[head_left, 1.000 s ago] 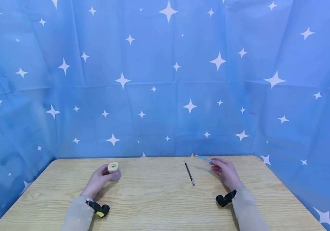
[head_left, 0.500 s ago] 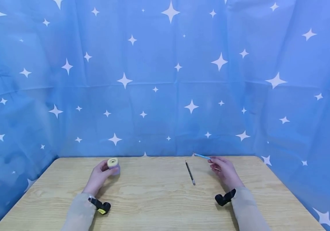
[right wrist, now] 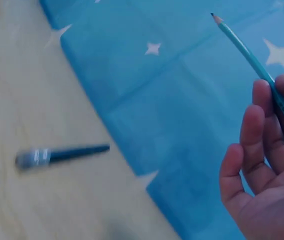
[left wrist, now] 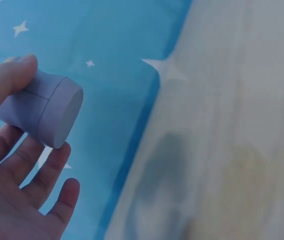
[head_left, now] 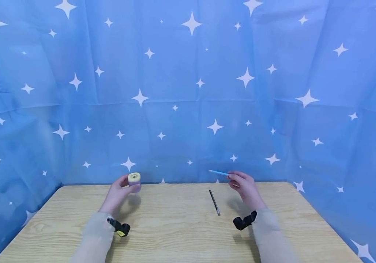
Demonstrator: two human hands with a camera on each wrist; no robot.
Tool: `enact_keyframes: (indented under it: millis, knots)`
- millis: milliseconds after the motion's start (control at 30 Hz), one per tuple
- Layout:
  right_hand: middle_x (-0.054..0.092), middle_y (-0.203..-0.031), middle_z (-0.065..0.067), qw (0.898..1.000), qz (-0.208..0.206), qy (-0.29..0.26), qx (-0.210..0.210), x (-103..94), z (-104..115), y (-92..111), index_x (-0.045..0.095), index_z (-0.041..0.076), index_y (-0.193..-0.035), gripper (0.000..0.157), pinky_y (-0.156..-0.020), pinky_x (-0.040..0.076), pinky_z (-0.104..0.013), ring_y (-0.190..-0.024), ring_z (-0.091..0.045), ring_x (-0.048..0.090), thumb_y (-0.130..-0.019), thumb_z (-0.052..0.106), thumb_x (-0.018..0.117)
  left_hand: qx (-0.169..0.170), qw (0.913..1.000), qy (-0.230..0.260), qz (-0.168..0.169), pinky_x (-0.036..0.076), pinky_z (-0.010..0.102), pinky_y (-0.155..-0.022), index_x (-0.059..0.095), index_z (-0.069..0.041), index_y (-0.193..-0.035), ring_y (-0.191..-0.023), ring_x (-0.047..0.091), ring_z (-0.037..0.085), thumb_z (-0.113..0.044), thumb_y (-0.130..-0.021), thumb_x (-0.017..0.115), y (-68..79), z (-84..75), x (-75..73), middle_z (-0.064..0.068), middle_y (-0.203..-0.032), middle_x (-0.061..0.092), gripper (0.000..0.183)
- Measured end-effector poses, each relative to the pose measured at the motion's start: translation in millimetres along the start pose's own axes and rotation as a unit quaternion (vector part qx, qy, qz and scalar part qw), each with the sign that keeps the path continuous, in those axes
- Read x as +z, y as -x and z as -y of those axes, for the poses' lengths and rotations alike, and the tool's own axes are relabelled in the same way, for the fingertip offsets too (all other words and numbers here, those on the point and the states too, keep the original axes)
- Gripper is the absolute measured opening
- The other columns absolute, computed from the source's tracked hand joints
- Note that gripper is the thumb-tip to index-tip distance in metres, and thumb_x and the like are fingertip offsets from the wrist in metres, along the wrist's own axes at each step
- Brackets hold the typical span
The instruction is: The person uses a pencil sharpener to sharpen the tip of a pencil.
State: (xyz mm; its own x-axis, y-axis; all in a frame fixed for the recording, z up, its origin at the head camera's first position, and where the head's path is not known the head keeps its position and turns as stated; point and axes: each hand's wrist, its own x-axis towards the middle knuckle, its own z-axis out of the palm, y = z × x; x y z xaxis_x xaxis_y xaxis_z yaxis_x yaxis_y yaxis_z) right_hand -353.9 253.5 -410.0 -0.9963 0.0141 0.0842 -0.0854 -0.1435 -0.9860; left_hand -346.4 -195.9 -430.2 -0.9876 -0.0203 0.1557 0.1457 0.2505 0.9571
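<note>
My left hand (head_left: 117, 193) grips a small pencil sharpener (head_left: 134, 178) with a pale yellow top and a dark hole in it. Its lilac, rounded body and flat base (left wrist: 68, 117) show in the left wrist view, thumb on one side and fingers on the other. Over the table's right half, my right hand (head_left: 245, 188) pinches a light blue pencil (head_left: 218, 172) between thumb and fingers. The pencil's sharpened dark tip points left in the head view; in the right wrist view the pencil (right wrist: 247, 54) slants up and left. Both hands are raised above the tabletop.
A dark pencil (head_left: 214, 202) with a silvery end lies on the light wooden table (head_left: 175, 226), left of the right hand. Blue curtains (head_left: 175, 84) with white stars hang behind the table and along both sides.
Both hands have lifted off the table and moved somewhat inward, the left with the sharpener, the right with the light blue pencil. The dark pencil stays on the table.
</note>
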Motion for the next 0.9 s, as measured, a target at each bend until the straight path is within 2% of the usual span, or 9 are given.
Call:
enact_keyframes:
  millis: [67, 200, 400, 533, 767, 900]
  knots:
    - [0.068, -0.092, -0.002, 1.0, -0.002, -0.006, -0.006, 6.0, -0.4, -1.5, 0.055, -0.009, -0.123, 0.035, -0.08, 0.052, -0.026, -0.083, -0.013, 0.064, -0.096, 0.014, 0.06, 0.005, 1.0, 0.006, -0.003, 0.029, 0.05, -0.106, 0.047, -0.004, -0.138, -0.12, 0.05, 0.032, -0.025, -0.084, 0.075, 0.1, -2.2, 2.4, 0.02, -0.13, 0.055, 0.064]
    - [0.067, -0.09, -0.002, 1.0, -0.01, -0.005, -0.011, 15.5, -4.6, -5.1, 0.051, -0.013, -0.127, 0.041, -0.078, 0.052, -0.026, -0.08, -0.012, 0.062, -0.097, 0.014, 0.059, 0.016, 0.9998, 0.0, -0.008, 0.031, 0.05, -0.104, 0.049, -0.005, -0.138, -0.117, 0.05, 0.032, -0.024, -0.085, 0.075, 1.3, -4.1, 4.4, 0.018, -0.126, 0.056, 0.062]
    - [0.068, -0.096, -0.007, 0.999, -0.005, 0.04, 0.005, 25.7, -12.6, -9.9, 0.054, -0.011, -0.126, 0.04, -0.079, 0.052, -0.028, -0.08, -0.014, 0.062, -0.097, 0.016, 0.06, 0.037, 0.9986, -0.039, -0.006, 0.039, 0.047, -0.097, 0.051, -0.005, -0.136, -0.116, 0.052, 0.03, -0.029, -0.084, 0.076, -1.1, -9.6, 6.8, 0.016, -0.125, 0.057, 0.063]
    - [0.066, -0.103, -0.012, 0.999, 0.002, 0.051, -0.003, 28.0, -13.8, -9.6, 0.053, -0.011, -0.128, 0.042, -0.081, 0.052, -0.028, -0.085, -0.016, 0.063, -0.096, 0.016, 0.061, 0.048, 0.9973, -0.056, -0.006, 0.04, 0.043, -0.093, 0.054, -0.006, -0.132, -0.113, 0.052, 0.029, -0.026, -0.084, 0.077, -5.0, -12.8, 11.3, 0.015, -0.123, 0.058, 0.057]
    - [0.067, -0.096, -0.006, 0.998, 0.012, 0.057, -0.005, 31.9, -12.0, -8.2, 0.052, -0.012, -0.128, 0.042, -0.08, 0.052, -0.028, -0.083, -0.016, 0.062, -0.097, 0.015, 0.059, 0.052, 0.9954, -0.08, -0.006, 0.034, 0.053, -0.101, 0.055, -0.005, -0.131, -0.118, 0.051, 0.031, -0.019, -0.084, 0.077, -5.3, -14.0, 17.0, 0.016, -0.123, 0.058, 0.054]
    - [0.068, -0.094, -0.006, 0.998, 0.017, 0.057, -0.004, 33.8, -12.8, -7.4, 0.054, -0.012, -0.125, 0.039, -0.078, 0.052, -0.028, -0.08, -0.015, 0.062, -0.096, 0.013, 0.06, 0.056, 0.9945, -0.087, -0.009, 0.035, 0.053, -0.1, 0.054, -0.006, -0.132, -0.117, 0.051, 0.031, -0.018, -0.083, 0.077, -4.5, -14.2, 21.7, 0.016, -0.123, 0.058, 0.055]
